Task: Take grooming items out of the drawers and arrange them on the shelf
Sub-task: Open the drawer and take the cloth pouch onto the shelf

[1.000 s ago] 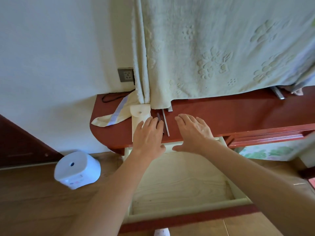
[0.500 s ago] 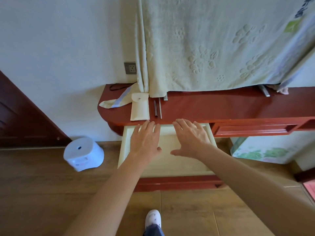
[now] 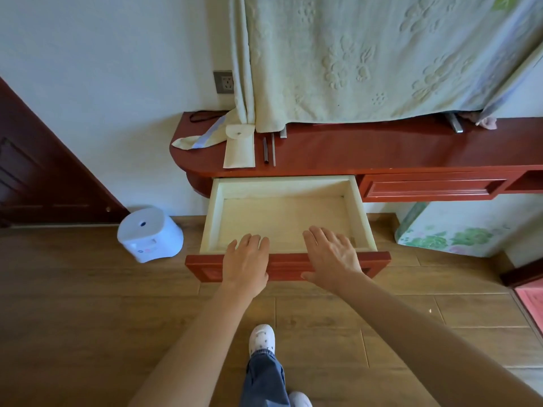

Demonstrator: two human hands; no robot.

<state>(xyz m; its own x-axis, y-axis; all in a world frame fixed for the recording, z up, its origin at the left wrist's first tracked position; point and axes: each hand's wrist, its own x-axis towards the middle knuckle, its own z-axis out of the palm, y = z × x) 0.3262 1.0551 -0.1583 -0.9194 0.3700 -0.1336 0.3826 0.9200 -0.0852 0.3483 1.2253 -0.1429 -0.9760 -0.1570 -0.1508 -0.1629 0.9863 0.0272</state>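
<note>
While pulled out, drawer [image 3: 282,218] shows pale wood inside.

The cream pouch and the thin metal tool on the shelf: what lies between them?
In the head view, one dark slim stick lies between the cream pouch and the thin metal tool.

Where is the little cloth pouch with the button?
In the head view, the pouch lies on the red shelf, near its left end, just left of two thin sticks and above the open drawer.

Pouch [image 3: 239,149] on shelf [image 3: 382,148], left of two sticks [image 3: 269,149].
</note>
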